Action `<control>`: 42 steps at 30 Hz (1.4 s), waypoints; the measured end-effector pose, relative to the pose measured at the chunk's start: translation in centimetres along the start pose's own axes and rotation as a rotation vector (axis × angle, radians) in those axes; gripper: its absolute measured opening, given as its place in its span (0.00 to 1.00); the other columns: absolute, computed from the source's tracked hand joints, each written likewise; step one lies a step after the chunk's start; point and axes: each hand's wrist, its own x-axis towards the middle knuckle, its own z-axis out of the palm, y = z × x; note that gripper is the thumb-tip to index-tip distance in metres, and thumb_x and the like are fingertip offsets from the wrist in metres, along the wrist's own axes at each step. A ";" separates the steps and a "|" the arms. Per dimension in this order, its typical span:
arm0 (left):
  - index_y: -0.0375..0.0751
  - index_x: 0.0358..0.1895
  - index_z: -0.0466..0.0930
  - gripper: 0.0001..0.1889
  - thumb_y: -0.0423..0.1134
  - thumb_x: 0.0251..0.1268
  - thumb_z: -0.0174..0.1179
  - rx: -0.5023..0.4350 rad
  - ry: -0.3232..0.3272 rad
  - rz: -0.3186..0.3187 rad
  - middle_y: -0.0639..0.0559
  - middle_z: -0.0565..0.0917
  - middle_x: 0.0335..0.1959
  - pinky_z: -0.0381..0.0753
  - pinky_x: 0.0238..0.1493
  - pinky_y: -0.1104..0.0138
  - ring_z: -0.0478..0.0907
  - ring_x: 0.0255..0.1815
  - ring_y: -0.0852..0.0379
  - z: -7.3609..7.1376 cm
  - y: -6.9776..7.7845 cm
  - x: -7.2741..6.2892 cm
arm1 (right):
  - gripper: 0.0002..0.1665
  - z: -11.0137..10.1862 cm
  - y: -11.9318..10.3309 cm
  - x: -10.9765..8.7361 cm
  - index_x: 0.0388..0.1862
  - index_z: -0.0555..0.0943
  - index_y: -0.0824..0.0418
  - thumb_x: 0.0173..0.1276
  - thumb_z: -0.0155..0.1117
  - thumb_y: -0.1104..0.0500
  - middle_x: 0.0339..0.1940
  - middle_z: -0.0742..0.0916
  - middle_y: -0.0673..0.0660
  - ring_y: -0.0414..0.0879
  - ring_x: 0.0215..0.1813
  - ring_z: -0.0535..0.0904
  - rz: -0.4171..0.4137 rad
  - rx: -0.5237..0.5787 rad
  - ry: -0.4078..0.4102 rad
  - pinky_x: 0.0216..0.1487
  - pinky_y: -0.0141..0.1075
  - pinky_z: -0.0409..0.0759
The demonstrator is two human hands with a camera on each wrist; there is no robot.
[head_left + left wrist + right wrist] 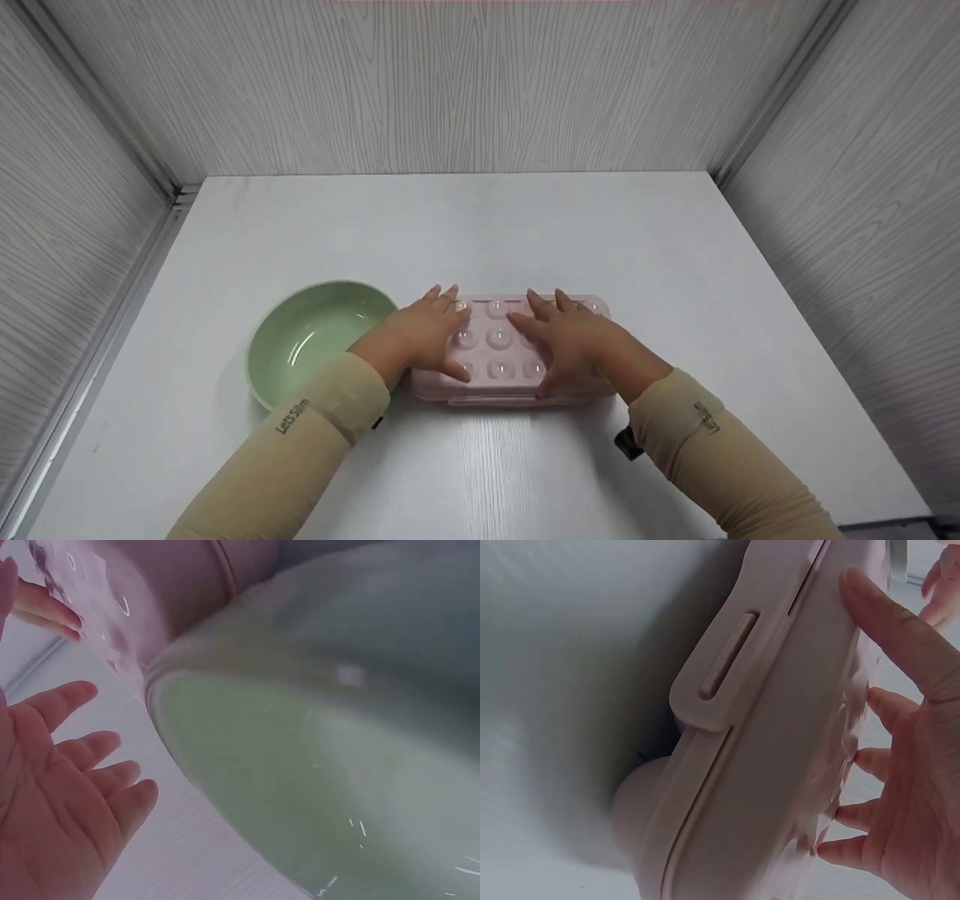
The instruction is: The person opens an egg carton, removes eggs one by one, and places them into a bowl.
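A pink lidded box (500,352) with rows of round, clear-looking domes on its top lies flat on the white table. My left hand (424,334) is over its left end, fingers spread, with the palm facing the lid in the left wrist view. Over the right end is my right hand (576,345), its fingers also apart. Its thumb (900,630) lies along the lid's front edge in the right wrist view, and the other fingertips are right at the domes. A long clasp (727,660) runs along the box's front side.
Left of the box stands a green bowl (300,341), its rim close to the box and partly behind my left forearm. Grey wood-grain panels (465,82) enclose the white table (480,232) at the back and both sides.
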 end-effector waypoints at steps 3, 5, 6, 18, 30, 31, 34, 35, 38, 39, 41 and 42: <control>0.47 0.71 0.53 0.54 0.66 0.39 0.66 -0.022 -0.048 -0.016 0.42 0.44 0.73 0.49 0.68 0.52 0.39 0.72 0.42 0.5 0.5 0.2 | 0.67 0.1 0.0 0.1 0.68 0.43 0.24 0.29 0.69 0.25 0.74 0.44 0.44 0.57 0.73 0.37 -0.003 -0.002 0.001 0.63 0.62 0.52; 0.47 0.71 0.53 0.54 0.63 0.38 0.68 -0.031 -0.065 -0.029 0.41 0.45 0.73 0.50 0.67 0.52 0.41 0.72 0.42 0.8 0.8 0.3 | 0.66 0.1 0.0 0.2 0.67 0.43 0.23 0.29 0.69 0.24 0.74 0.44 0.43 0.57 0.73 0.37 -0.007 0.001 0.008 0.62 0.62 0.53; 0.47 0.71 0.53 0.54 0.61 0.38 0.69 -0.033 -0.067 -0.035 0.41 0.45 0.73 0.51 0.67 0.51 0.41 0.72 0.42 0.9 0.9 0.3 | 0.66 0.2 0.1 0.3 0.67 0.43 0.23 0.29 0.69 0.24 0.74 0.44 0.43 0.57 0.73 0.37 -0.009 0.004 0.014 0.61 0.63 0.54; 0.48 0.71 0.50 0.55 0.53 0.37 0.73 -0.104 -0.032 -0.072 0.40 0.42 0.72 0.50 0.66 0.49 0.40 0.72 0.41 1.2 1.0 1.2 | 0.63 0.0 0.5 0.8 0.69 0.45 0.28 0.36 0.69 0.28 0.75 0.45 0.44 0.55 0.74 0.39 -0.041 -0.031 0.038 0.66 0.57 0.52; 0.47 0.71 0.49 0.56 0.52 0.37 0.73 -0.132 -0.012 -0.089 0.39 0.44 0.72 0.52 0.67 0.52 0.41 0.72 0.43 1.3 0.7 1.1 | 0.68 2.2 -1.4 1.1 0.72 0.37 0.36 0.42 0.73 0.41 0.75 0.46 0.56 0.66 0.71 0.40 -0.179 -0.186 0.116 0.67 0.55 0.50; 0.46 0.71 0.49 0.56 0.53 0.37 0.73 -0.129 -0.013 -0.089 0.39 0.43 0.72 0.52 0.66 0.51 0.41 0.72 0.43 1.3 0.8 1.1 | 0.69 2.4 -1.4 1.1 0.72 0.36 0.37 0.42 0.73 0.42 0.75 0.46 0.57 0.67 0.71 0.40 -0.188 -0.214 0.127 0.67 0.55 0.51; 0.44 0.71 0.49 0.55 0.53 0.39 0.72 -0.116 -0.018 -0.088 0.38 0.44 0.72 0.52 0.67 0.52 0.41 0.72 0.42 1.3 0.9 1.1 | 0.69 3.0 -1.4 0.9 0.73 0.35 0.40 0.43 0.73 0.45 0.74 0.47 0.61 0.69 0.70 0.43 -0.223 -0.301 0.163 0.65 0.57 0.52; 0.44 0.71 0.49 0.54 0.52 0.39 0.72 -0.113 -0.020 -0.089 0.38 0.45 0.72 0.51 0.67 0.52 0.42 0.72 0.42 1.2 1.0 1.0 | 0.69 3.2 -1.4 0.8 0.73 0.35 0.40 0.44 0.74 0.46 0.74 0.48 0.62 0.70 0.69 0.44 -0.234 -0.334 0.174 0.65 0.58 0.53; 0.43 0.71 0.50 0.53 0.52 0.41 0.72 -0.103 -0.016 -0.086 0.37 0.47 0.71 0.50 0.68 0.54 0.43 0.72 0.43 1.1 1.1 1.0 | 0.69 3.6 -1.2 0.6 0.73 0.36 0.40 0.43 0.75 0.47 0.73 0.49 0.64 0.70 0.69 0.48 -0.255 -0.412 0.198 0.64 0.58 0.56; 0.42 0.71 0.51 0.53 0.51 0.41 0.72 -0.104 -0.013 -0.084 0.36 0.48 0.71 0.50 0.68 0.55 0.43 0.72 0.43 1.1 1.1 0.9 | 0.69 3.6 -1.1 0.5 0.73 0.36 0.40 0.44 0.75 0.47 0.73 0.49 0.64 0.70 0.68 0.49 -0.263 -0.433 0.203 0.63 0.58 0.57; 0.42 0.71 0.51 0.53 0.51 0.40 0.72 -0.101 -0.013 -0.084 0.37 0.48 0.71 0.50 0.68 0.55 0.43 0.72 0.43 1.1 1.1 0.9 | 0.69 3.7 -0.9 0.3 0.73 0.35 0.40 0.45 0.74 0.48 0.73 0.49 0.64 0.70 0.68 0.50 -0.280 -0.457 0.207 0.63 0.58 0.58; 0.41 0.71 0.51 0.53 0.51 0.40 0.72 -0.103 -0.012 -0.083 0.37 0.48 0.71 0.50 0.68 0.55 0.43 0.72 0.43 1.1 1.1 0.9 | 0.68 3.6 -0.8 0.2 0.73 0.35 0.40 0.46 0.74 0.49 0.73 0.49 0.64 0.69 0.68 0.50 -0.289 -0.462 0.208 0.62 0.58 0.58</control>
